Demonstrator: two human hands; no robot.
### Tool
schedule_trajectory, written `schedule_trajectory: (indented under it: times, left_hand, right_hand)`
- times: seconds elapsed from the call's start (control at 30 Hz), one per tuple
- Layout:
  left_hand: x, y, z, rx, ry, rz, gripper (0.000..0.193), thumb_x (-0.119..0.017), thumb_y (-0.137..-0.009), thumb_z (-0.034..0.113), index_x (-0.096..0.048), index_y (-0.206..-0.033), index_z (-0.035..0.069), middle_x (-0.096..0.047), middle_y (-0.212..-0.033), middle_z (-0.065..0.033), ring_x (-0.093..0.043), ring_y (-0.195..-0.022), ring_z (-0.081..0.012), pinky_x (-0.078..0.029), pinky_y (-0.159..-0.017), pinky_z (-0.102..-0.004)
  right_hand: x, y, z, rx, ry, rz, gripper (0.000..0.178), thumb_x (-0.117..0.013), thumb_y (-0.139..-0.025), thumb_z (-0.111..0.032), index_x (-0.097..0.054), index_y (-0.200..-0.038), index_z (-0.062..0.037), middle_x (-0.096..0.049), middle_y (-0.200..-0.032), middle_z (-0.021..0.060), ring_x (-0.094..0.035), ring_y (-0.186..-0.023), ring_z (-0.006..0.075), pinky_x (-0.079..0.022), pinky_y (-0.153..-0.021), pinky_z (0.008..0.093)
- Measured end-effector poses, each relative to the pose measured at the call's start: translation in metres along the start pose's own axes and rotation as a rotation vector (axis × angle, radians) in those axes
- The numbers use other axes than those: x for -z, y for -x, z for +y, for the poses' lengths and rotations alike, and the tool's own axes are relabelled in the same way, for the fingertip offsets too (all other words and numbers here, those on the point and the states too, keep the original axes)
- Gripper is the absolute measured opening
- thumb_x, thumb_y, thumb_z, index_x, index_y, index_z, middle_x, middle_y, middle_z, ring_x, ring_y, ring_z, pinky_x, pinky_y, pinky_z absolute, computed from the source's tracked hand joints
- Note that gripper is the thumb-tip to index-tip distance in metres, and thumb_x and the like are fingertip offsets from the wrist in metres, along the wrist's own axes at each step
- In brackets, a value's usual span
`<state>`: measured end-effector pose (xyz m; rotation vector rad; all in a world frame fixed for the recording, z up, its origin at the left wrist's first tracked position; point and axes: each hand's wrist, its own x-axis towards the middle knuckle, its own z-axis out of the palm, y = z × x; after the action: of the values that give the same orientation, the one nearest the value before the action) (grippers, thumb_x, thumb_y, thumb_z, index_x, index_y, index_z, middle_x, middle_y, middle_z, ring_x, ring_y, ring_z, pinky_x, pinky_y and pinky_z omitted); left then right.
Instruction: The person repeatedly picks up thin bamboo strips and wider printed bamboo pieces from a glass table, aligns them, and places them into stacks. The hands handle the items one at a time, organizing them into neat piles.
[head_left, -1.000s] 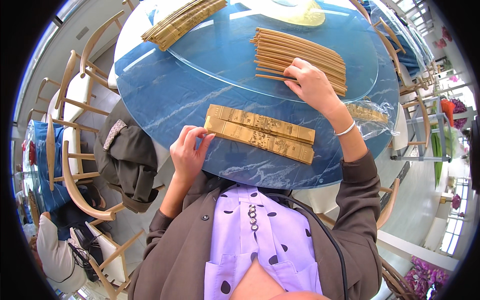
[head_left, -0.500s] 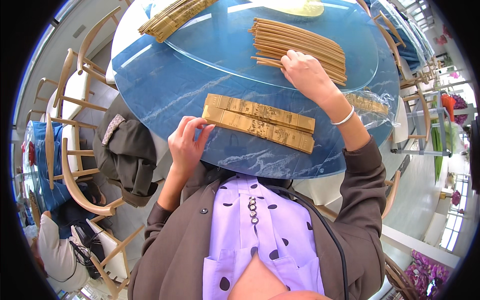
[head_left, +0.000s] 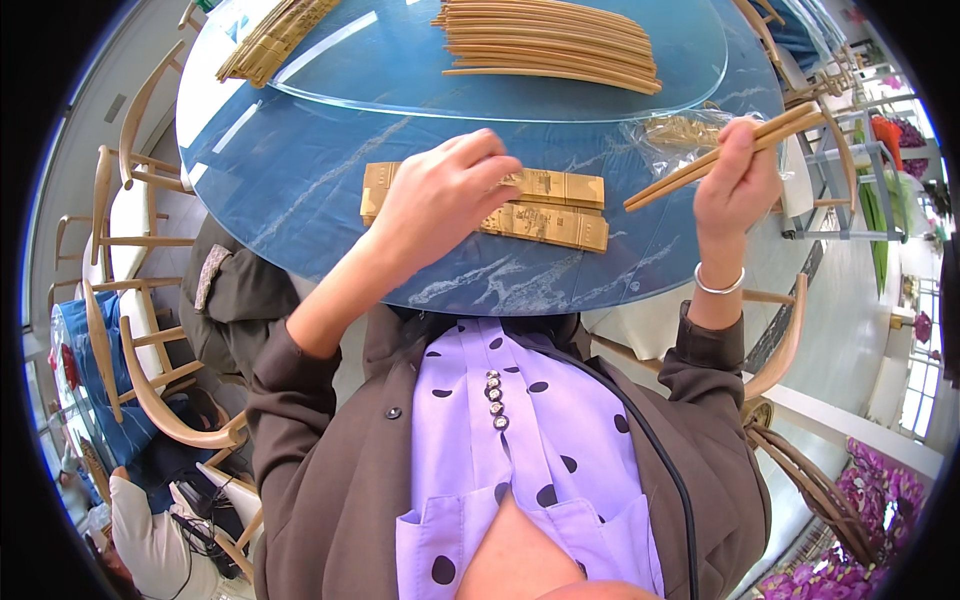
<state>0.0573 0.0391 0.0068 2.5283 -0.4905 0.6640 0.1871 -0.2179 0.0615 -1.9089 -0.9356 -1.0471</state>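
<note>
A pair of light wooden chopsticks point(head_left: 720, 160) is gripped in my right hand point(head_left: 738, 190), raised at the table's right edge and slanting up to the right. My left hand point(head_left: 445, 205) hovers over or rests on two gold printed paper chopstick sleeves point(head_left: 545, 220), lying side by side near the front of the table. Its fingers are bent together and hide the middle of the sleeves; whether they pinch one I cannot tell. Farther back, a row of wooden chopsticks point(head_left: 550, 45) lies on the glass turntable point(head_left: 400, 90).
A stack of gold sleeves point(head_left: 275, 40) sits at the far left. Clear plastic wrap with gold sleeves point(head_left: 680, 130) lies beyond my right hand. Wooden chairs point(head_left: 150, 370) stand around the blue marbled table point(head_left: 300, 190), one with a dark coat point(head_left: 225, 310) on it.
My right hand has left the chopstick row and moved right and nearer, carrying a pair of chopsticks. My left hand has shifted right, from the sleeves' left end to over their middle.
</note>
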Motion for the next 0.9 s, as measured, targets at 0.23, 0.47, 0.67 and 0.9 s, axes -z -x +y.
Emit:
schedule_trajectory:
  times: [0.23, 0.47, 0.67, 0.9]
  left_hand:
    - [-0.067, -0.051, -0.001, -0.182, -0.072, -0.331, 0.04, -0.077, -0.082, 0.032, -0.067, -0.108, 0.002, -0.058, -0.104, -0.0085, -0.057, -0.103, -0.0254, -0.051, -0.089, -0.036]
    - [-0.072, -0.049, -0.008, -0.183, -0.028, -0.374, 0.04, -0.074, -0.085, 0.033, -0.067, -0.109, 0.002, -0.06, -0.103, -0.0086, -0.058, -0.104, -0.0263, -0.049, -0.093, -0.0386]
    - [-0.066, -0.038, -0.005, -0.197, 0.023, -0.17, 0.034, -0.075, -0.083, 0.032, -0.066, -0.102, 0.005, -0.06, -0.1, -0.007, -0.057, -0.101, -0.024, -0.047, -0.09, -0.037]
    - [-0.052, -0.031, 0.018, -0.114, 0.13, -0.08, 0.036, -0.077, -0.082, 0.026, -0.067, -0.109, 0.004, -0.062, -0.104, -0.0085, -0.06, -0.1, -0.0268, -0.049, -0.091, -0.0387]
  right_hand:
    - [0.004, 0.031, 0.005, -0.051, -0.073, -0.096, 0.019, -0.05, -0.104, -0.013, -0.059, -0.091, -0.0018, -0.057, -0.07, 0.0045, -0.053, -0.054, 0.0138, -0.042, -0.051, 0.0269]
    - [0.03, 0.03, -0.027, -0.538, -0.416, -0.198, 0.017, -0.049, -0.106, -0.014, -0.057, -0.097, -0.0026, -0.054, -0.077, 0.0003, -0.043, -0.06, 0.005, -0.035, -0.053, 0.0231]
    - [0.018, 0.049, -0.021, -0.909, -0.304, -0.691, 0.026, -0.066, -0.098, -0.026, -0.065, -0.104, -0.0008, -0.049, -0.066, -0.0051, -0.038, -0.059, 0.0037, -0.033, -0.053, 0.0251]
    - [0.005, 0.065, -0.012, -0.993, -0.609, -0.711, 0.027, -0.072, -0.094, -0.022, -0.072, -0.105, 0.0032, -0.062, -0.077, -0.0026, -0.048, -0.066, 0.004, -0.04, -0.06, 0.0221]
